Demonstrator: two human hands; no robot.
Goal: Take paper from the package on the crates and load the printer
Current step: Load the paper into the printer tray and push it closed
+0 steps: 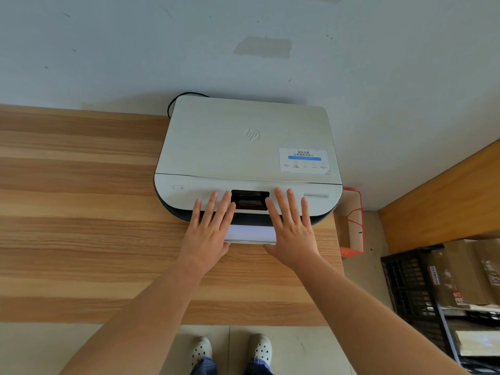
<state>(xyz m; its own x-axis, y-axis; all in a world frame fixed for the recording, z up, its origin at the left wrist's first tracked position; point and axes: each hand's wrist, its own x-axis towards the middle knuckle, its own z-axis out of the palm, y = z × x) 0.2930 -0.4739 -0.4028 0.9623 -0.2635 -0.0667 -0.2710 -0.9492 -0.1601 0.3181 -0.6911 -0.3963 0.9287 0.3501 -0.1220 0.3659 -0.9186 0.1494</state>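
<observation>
A white printer point(243, 147) stands on a wooden table point(81, 212) against the wall. A stack of white paper point(250, 234) sticks out of its front slot, lying in the tray. My left hand point(208, 231) and my right hand point(292, 231) lie flat with spread fingers on either side of the stack. Their fingertips rest on the printer's front panel, beside the dark screen point(250, 200). Neither hand grips anything. Black crates point(411, 282) stand at the lower right with brown packages point(457, 277) on them.
A red-and-white paper bag point(351, 223) stands on the floor right of the table. A wooden surface point(446, 196) runs along the right wall. A black cable point(176, 100) loops behind the printer. My feet point(230, 350) are at the table's front edge.
</observation>
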